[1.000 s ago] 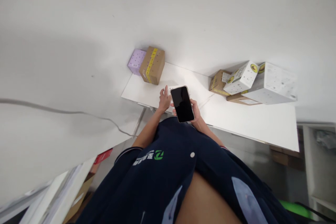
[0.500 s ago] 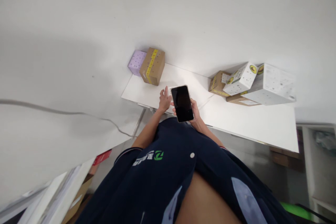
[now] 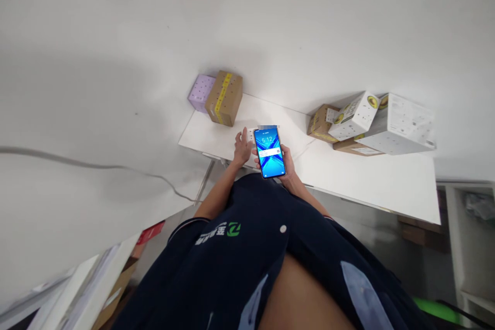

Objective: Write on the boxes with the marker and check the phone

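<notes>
My right hand (image 3: 288, 161) is wrapped round a smartphone (image 3: 269, 154) and holds it upright before my body. Its screen glows blue, with a clock and a pale notification bar. Close by on the left, my left hand (image 3: 242, 149) has its fingers apart and holds nothing that I can see. Partly hidden behind the phone is a small white object with dark marks (image 3: 250, 135), beside my left fingertips; whether they touch it I cannot tell.
Beneath lies a white table (image 3: 394, 180) along the wall. A cardboard box with yellow tape (image 3: 225, 99) and a lilac box (image 3: 201, 94) stand at left. At right are avocado-printed white boxes (image 3: 410, 122) and a brown carton (image 3: 323, 122). A grey cable (image 3: 116, 166) hangs at left.
The phone's screen has gone from black to a lit blue lock screen. Both hands have stayed almost where they were.
</notes>
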### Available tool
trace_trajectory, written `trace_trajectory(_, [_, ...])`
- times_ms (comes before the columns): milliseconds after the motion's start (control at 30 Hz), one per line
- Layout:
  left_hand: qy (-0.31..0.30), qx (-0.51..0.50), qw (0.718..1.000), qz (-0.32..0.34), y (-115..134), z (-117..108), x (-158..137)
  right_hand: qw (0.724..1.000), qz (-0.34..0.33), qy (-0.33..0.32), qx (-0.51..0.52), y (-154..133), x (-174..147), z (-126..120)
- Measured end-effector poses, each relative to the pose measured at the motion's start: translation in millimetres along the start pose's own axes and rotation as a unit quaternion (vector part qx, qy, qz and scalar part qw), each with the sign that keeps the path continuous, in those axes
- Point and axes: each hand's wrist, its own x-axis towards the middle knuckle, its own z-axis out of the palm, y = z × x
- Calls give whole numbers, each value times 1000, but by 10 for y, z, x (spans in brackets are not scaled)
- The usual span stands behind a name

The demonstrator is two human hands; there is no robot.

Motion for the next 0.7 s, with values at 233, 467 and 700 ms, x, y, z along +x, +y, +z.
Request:
trace_trajectory(233, [-16,-4,1000,-24,30,-40,-26,999,-28,1,-21,-8,-40,-57])
trace_trajectory(467, [-13,-11,1000,-14,44,-50,-43,983,-115,117,-83,-114,-189,-504])
trace_trajectory(700, [-23,-1,1000,-20,66,-57,-49,775,-94,476,-405,-135,-303,-1552])
